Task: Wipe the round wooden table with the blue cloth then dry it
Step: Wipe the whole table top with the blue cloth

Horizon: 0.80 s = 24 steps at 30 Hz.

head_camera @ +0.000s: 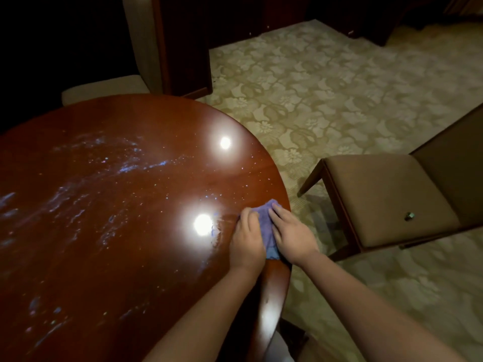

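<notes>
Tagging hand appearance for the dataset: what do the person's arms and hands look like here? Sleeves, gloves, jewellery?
Both forearms are bare from the bottom of the frame up to the wrists; no sleeves show. The left hand and right hand are ungloved. No watch, bracelet or ring is visible, though the light is dim and the fingers are small in the head view.

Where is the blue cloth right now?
In the head view, the blue cloth lies near the round table's right edge, pressed under the left hand and right hand.
</notes>
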{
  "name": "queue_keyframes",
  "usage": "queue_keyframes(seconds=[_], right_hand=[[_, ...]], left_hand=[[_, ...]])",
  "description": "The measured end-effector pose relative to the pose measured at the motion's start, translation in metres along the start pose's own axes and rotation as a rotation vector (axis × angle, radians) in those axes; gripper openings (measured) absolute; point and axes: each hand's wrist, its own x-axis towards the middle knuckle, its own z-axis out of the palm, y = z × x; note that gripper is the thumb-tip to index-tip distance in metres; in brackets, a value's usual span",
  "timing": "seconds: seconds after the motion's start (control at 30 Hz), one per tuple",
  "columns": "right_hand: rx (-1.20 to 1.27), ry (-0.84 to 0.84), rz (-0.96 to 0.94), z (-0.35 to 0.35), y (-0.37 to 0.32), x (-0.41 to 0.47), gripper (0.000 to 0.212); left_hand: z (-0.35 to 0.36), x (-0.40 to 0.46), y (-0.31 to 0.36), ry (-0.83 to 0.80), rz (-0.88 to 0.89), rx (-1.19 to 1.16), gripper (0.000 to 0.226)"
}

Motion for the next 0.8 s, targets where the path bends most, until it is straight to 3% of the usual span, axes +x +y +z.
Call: queue_keyframes(seconds=[0.1,0.27,0.37,0.47,0.57,0.67,0.8], right_hand=[[-0.001,0.028,-0.06,-0.002,0.002,0.0,0.05],[-0.079,-0.021,-0.166,0.007,0.012,-0.011,0.054],[-0.096,-0.015,-0.122,0.017,0.011,-0.025,0.056],[-0.083,-0.009,-0.076,0.022,0.013,-0.024,0.068],[-0.086,0.051,-0.054,0.023,0.018,-0.002,0.07],[-0.107,0.091,-0.043,0.021,0.029,0.031,0.059],[-0.123,0.052,-0.093,0.018,0.036,0.037,0.058]], left_hand=[[0.007,-0.008,-0.007,-0.16,0.075,0.146,0.037],[0.008,-0.003,-0.019,-0.274,0.185,0.565,0.052],[0.011,-0.001,-0.023,-0.405,0.22,0.647,0.055],[0.011,0.01,-0.025,-0.43,0.246,0.703,0.061],[0.001,0.036,-0.019,-0.449,0.227,0.751,0.082],[0.003,0.069,-0.009,-0.466,0.211,0.826,0.062],[0.009,0.072,-0.003,-0.416,0.198,0.857,0.06]])
